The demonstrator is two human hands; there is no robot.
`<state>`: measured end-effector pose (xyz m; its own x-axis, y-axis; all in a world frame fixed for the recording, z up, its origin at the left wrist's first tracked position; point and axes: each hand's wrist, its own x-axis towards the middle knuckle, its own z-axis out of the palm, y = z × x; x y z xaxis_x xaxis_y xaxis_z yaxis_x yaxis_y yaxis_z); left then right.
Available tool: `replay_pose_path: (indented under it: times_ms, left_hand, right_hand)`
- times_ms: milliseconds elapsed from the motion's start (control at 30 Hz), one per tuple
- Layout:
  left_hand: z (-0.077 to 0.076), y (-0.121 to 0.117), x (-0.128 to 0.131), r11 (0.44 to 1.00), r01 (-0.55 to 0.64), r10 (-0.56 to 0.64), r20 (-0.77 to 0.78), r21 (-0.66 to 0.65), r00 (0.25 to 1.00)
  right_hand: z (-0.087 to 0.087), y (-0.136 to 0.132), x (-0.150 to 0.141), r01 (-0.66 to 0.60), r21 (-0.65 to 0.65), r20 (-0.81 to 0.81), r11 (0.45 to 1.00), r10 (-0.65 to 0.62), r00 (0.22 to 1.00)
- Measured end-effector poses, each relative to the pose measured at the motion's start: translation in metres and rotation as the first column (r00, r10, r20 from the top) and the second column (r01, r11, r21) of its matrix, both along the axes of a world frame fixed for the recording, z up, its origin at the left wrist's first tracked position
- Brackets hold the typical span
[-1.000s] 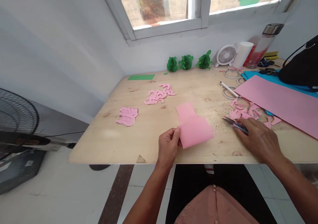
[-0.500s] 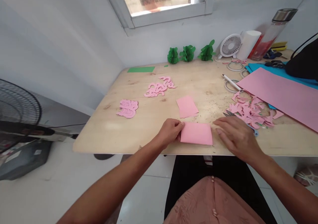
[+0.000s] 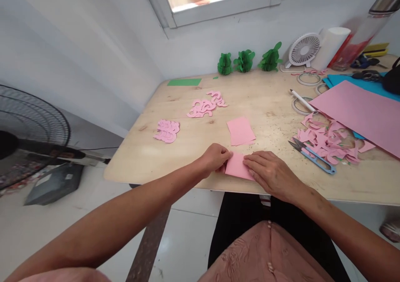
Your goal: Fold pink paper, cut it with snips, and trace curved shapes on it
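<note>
A small folded pink paper [image 3: 236, 165] lies near the front edge of the wooden table [image 3: 175, 157]. My left hand [image 3: 215, 158] pinches its left edge with closed fingers. My right hand [image 3: 271, 174] lies flat on top of it, fingers stretched out and pressing down, covering its right part. A second pink paper rectangle [image 3: 240, 130] lies just behind. Blue-handled snips [image 3: 314, 157] rest on the table to the right, apart from my right hand.
Two piles of pink cut-outs [image 3: 167, 131] [image 3: 205, 105] lie at left. Pink scraps [image 3: 331, 138], a big pink sheet [image 3: 362, 112], blue paper, tape rings and a pen are at right. Green paper trees [image 3: 244, 60], a small fan [image 3: 303, 50] and a bottle line the wall. A floor fan [image 3: 31, 144] stands left.
My right hand let go of the snips, which now lie on the table, and moved left onto the pink paper. The paper was folded down smaller and the other rectangle left behind it.
</note>
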<state>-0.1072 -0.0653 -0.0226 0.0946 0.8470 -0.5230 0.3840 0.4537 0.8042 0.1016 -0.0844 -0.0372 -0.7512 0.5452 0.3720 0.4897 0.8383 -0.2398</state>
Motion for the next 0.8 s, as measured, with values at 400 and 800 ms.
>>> replay_pose_path:
  times_ms: [400,800]
  left_hand:
    - [0.004,0.002,-0.001,0.995,0.095,-0.097,-0.067,-0.038,0.993]
    - [0.006,-0.054,0.001,0.601,0.490,0.071,-0.653,0.631,0.754]
  right_hand:
    - [-0.005,0.004,-0.004,-0.002,0.044,-0.003,0.999,0.002,1.000]
    - [-0.008,0.004,-0.004,-0.003,0.050,0.004,0.999,0.002,1.000]
